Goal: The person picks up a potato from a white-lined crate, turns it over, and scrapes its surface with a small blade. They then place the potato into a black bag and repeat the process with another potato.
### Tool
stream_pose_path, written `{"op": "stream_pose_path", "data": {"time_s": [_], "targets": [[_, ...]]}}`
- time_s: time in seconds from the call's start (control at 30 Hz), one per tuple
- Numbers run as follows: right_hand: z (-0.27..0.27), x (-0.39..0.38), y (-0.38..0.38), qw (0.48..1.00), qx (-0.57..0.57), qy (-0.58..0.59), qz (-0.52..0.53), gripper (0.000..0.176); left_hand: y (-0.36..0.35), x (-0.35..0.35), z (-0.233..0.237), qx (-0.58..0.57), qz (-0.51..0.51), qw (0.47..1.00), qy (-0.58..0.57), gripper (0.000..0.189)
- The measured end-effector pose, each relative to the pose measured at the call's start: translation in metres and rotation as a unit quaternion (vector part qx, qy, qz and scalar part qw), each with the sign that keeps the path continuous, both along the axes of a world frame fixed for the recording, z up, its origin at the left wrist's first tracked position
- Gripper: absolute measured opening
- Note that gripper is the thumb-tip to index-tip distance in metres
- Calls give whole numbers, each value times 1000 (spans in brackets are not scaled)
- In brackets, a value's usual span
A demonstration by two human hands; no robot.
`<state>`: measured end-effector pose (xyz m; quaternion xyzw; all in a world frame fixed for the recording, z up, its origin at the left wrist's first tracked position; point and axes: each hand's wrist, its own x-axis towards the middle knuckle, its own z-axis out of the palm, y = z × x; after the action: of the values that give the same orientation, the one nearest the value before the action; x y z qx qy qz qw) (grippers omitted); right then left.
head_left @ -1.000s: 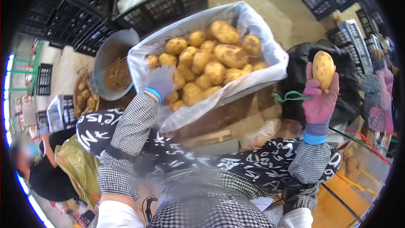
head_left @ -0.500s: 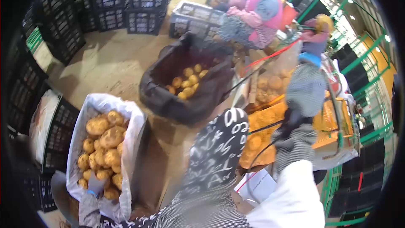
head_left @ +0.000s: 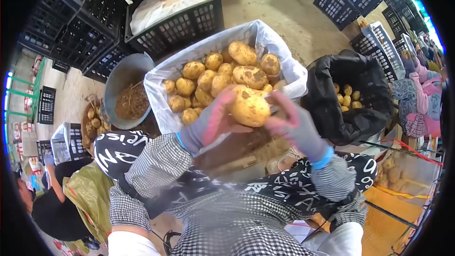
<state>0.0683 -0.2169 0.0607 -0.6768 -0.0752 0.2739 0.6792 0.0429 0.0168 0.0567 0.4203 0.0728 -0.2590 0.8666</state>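
Note:
A large yellow potato (head_left: 250,107) with brown soil specks is held up between my two gloved hands. My left hand (head_left: 211,121), in a grey and pink glove, closes on its left side. From the right, the fingers of my right hand (head_left: 301,125) press against the same potato, the thumb side nearest it. Just behind them stands a crate lined with white plastic (head_left: 289,68), holding many potatoes (head_left: 220,83) of mixed sizes. The held potato is above the crate's near edge and hides part of it.
A black-lined container (head_left: 327,109) with several small potatoes stands right of the white-lined crate. At the left are a grey bucket (head_left: 113,96) with soil and debris and more potatoes (head_left: 95,121). Black crates (head_left: 189,21) stand behind. People sit at the far right and lower left.
The view has swung toward the white-lined crate. My left hand has come up from its potatoes, and my right hand has come back from the orange area at right. Both now hold one potato.

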Motion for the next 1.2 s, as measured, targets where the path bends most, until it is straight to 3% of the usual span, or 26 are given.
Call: {"op": "stream_pose_path", "data": {"time_s": [0.03,0.13,0.2,0.3,0.37,0.47,0.53,0.6,0.63,0.7,0.77,0.87,0.93,1.0,1.07,1.1,1.2], "targets": [[-9,-7,9,997,-39,-67,-4,60,-6,-8,-2,-4,22,1000,-21,67],[-28,-14,19,961,-143,-237,-4,70,-7,-15,-17,273,12,942,-194,66],[-27,-14,21,926,-196,-321,10,73,-4,-16,-19,319,12,923,-214,59],[-30,-14,22,946,-178,-270,26,69,4,-11,-33,393,14,880,-265,48],[-33,-12,24,981,-119,-148,35,68,15,-4,-67,446,20,833,-328,42],[-25,-9,23,998,-36,43,28,71,20,-3,-65,497,-17,823,-275,36],[-24,-7,20,991,6,130,13,74,12,-6,-46,352,33,909,-221,41],[-26,-5,15,984,36,175,0,76,-2,-9,-33,333,72,909,-242,45],[-27,-5,14,982,51,180,-2,76,-10,-9,-30,389,87,871,-289,47],[-30,-8,13,978,84,190,-3,76,-12,-10,-31,356,72,894,-261,55],[-26,-8,12,969,119,215,13,77,1,-11,-35,168,14,980,-101,70],[-22,-9,10,952,177,247,37,79,16,-2,-29,171,-13,974,-147,70],[-19,-9,11,948,193,250,36,82,13,9,-42,190,-68,979,-44,72],[-14,-9,12,954,182,237,17,86,8,7,-43,241,-86,964,-73,73],[-33,-12,10,969,173,175,12,90,4,-7,-32,323,-60,916,-232,73],[-41,-13,9,975,168,144,11,92,4,-6,-28,294,-62,926,-228,71],[-52,-15,7,986,151,72,5,76,4,-5,-19,214,-68,953,-204,69]]}}
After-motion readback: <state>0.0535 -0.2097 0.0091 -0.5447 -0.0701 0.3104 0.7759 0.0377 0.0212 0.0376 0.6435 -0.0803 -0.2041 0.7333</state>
